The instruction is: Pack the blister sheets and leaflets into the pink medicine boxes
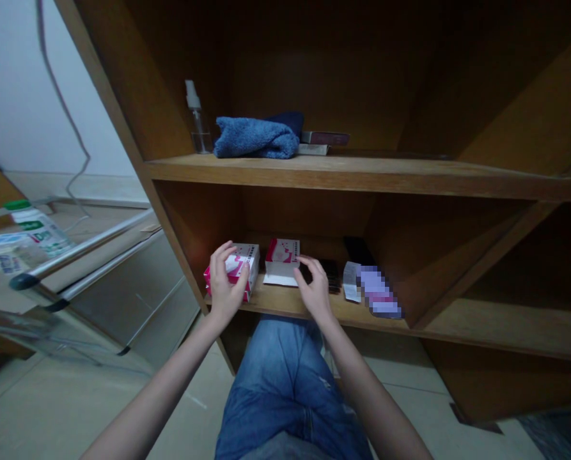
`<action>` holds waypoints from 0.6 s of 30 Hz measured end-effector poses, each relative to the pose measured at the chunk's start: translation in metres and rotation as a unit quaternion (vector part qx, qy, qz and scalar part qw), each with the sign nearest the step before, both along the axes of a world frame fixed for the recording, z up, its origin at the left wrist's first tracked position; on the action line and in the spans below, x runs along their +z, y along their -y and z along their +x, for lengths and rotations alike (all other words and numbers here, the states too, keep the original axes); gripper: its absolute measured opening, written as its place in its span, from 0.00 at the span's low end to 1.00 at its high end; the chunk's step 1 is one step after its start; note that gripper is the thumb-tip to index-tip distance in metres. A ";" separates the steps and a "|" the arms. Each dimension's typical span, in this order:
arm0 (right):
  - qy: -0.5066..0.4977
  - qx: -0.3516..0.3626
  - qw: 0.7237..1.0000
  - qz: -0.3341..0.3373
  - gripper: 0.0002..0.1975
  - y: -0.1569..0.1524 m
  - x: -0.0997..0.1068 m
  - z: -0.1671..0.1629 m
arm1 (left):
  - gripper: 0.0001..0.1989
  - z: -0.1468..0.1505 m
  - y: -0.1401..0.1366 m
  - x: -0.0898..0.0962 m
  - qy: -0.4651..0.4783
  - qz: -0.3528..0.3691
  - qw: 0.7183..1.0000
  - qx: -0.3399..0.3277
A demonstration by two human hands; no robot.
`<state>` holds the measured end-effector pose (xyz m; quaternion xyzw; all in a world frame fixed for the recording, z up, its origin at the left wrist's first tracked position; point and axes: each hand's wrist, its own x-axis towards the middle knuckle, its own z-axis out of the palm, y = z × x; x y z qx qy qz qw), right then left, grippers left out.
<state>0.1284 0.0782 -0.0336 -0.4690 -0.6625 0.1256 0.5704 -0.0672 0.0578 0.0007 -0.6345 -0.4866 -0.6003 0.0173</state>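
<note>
My left hand (226,284) is in front of a stack of pink and white cardboard boxes (252,257) at the left end of the lower shelf. Its thumb and fingers are spread, overlapping the boxes in view; whether they touch, I cannot tell. To the right sits another pink and white box (284,251), with a white flap (280,278) lying out toward me. My right hand (315,289) is beside that box's right edge, thumb and fingers apart and nothing between them. Some dark items (332,276) lie behind the right hand, partly hidden.
Farther right on the lower shelf (323,308) are a folded white paper (351,282), a pixelated item (381,292) and a black object (358,250). The upper shelf holds a spray bottle (199,121), a blue towel (256,137) and flat boxes (324,138). A metal-edged cart (107,268) stands left.
</note>
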 end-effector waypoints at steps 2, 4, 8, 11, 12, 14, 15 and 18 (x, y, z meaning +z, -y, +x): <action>0.019 -0.049 0.999 -0.010 0.15 -0.005 -0.007 0.024 | 0.13 0.016 -0.001 0.004 0.019 -0.069 0.993 -0.091; 0.031 -0.101 0.994 -0.020 0.19 -0.010 -0.015 0.048 | 0.12 0.033 -0.003 -0.001 0.047 -0.178 0.965 -0.184; 0.045 -0.170 0.983 -0.044 0.24 -0.017 -0.029 0.084 | 0.16 0.063 -0.008 -0.028 0.126 -0.348 0.880 -0.297; 0.064 -0.170 0.981 -0.064 0.26 -0.017 -0.039 0.096 | 0.21 0.080 -0.009 -0.045 0.129 -0.387 0.858 -0.312; 0.073 -0.163 0.981 -0.072 0.27 -0.017 -0.042 0.097 | 0.23 0.085 -0.009 -0.049 0.138 -0.405 0.851 -0.307; 0.088 -0.147 0.981 -0.090 0.28 -0.017 -0.047 0.097 | 0.27 0.094 -0.009 -0.054 0.176 -0.444 0.829 -0.291; 0.094 -0.140 0.981 -0.100 0.28 -0.017 -0.049 0.096 | 0.28 0.097 -0.009 -0.055 0.203 -0.459 0.816 -0.286; 0.098 -0.135 0.976 -0.139 0.29 -0.019 -0.054 0.092 | 0.29 0.106 -0.010 -0.056 0.270 -0.475 0.784 -0.296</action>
